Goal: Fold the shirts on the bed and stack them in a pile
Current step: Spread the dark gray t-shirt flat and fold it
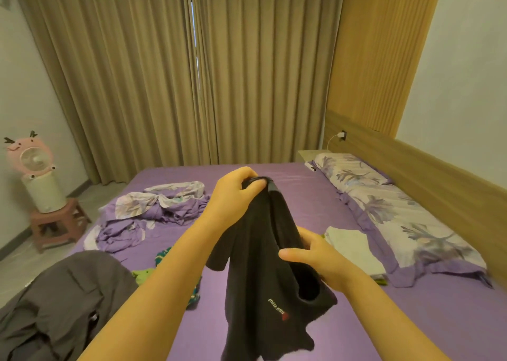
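Two hands [236,193] gripping black shirt [263,272], grey garment [63,300] left, pillows [395,209] right

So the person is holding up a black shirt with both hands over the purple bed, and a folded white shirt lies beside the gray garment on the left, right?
Not quite. In the head view both hands, left hand and right hand, do hold the black shirt over the purple bed, but the folded white shirt lies on the right beside the floral pillows, not by the gray garment.

Black shirt [263,272]; purple bed sheet [411,319]; floral lilac pillows [384,209]; tan curtains [164,72]; pink fan [30,157].
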{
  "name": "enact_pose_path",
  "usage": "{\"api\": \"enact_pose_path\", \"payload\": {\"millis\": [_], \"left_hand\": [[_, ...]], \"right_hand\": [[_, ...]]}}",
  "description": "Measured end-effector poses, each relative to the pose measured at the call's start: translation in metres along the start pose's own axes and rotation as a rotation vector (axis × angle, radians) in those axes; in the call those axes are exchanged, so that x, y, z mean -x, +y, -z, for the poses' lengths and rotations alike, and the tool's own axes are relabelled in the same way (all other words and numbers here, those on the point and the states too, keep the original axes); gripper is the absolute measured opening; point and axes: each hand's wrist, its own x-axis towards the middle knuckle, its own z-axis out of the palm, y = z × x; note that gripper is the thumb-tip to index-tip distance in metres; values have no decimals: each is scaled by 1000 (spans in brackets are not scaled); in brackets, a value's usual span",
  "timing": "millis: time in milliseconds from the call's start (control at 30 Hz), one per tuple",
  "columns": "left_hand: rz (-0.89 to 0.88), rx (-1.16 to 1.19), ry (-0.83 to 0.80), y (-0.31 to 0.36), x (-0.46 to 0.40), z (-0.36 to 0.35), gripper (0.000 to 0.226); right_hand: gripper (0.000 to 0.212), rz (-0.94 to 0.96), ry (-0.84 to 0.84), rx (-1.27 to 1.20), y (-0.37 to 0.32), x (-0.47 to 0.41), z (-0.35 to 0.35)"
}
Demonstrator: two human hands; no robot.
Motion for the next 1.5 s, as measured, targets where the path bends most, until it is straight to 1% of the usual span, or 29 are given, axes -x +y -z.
{"api": "enact_pose_path", "payload": {"millis": [133,200,267,333,367,433,500,533,567,667,700,867,933,1000,1067,1133,1200,1300,1367,1467,1500], "left_hand": [[104,-38,116,4,-8,-11,15],[157,-36,177,0,-7,-14,17],[209,-27,218,-3,-3,-18,16],[256,-18,238,-7,1,-23,13],[277,-17,245,-10,4,-26,13],[326,-28,256,-16,8,-31,17],[379,-48,257,-22,14,-36,20],[404,-58,258,-26,18,-38,22],[423,-68,262,-28,21,-40,23],[483,-63,291,-38,32,-45,25],[498,-67,305,-40,35,-46,26],[524,-57,354,-39,43,-50,26],[522,-50,357,-39,40,-48,23],[534,-45,329,-41,35,-44,18],[566,-32,277,-45,32,-43,13],[611,9,218,-56,34,-46,10],[656,24,161,-75,39,-56,14],[729,9,49,-118,50,-80,22],[793,4,-36,-152,59,-100,24],[892,-10,-141,-210,70,-132,33],[923,-19,-170,-230,71,-142,32]], "right_hand": [[34,-34,48,101,24,7,47],[26,-21,111,181,34,6,68],[15,23,175,194,43,3,86],[10,60,230,189,48,-2,99],[9,74,249,199,48,-5,104],[19,115,268,246,45,-10,113],[34,162,242,288,38,-14,122],[38,165,208,298,35,-15,128],[37,153,158,306,33,-16,133],[13,93,-16,400,37,-20,150],[9,86,-41,426,39,-22,154],[8,119,56,383,39,-33,164],[13,138,93,352,36,-38,164],[21,125,131,321,35,-42,165],[25,103,147,305,39,-47,167],[20,71,142,335,48,-53,167],[17,35,143,391,65,-61,166],[17,-28,106,520,101,-75,160],[17,-109,58,591,133,-90,155],[14,-247,-14,686,183,-114,148],[13,-284,-49,702,198,-122,146]]}}
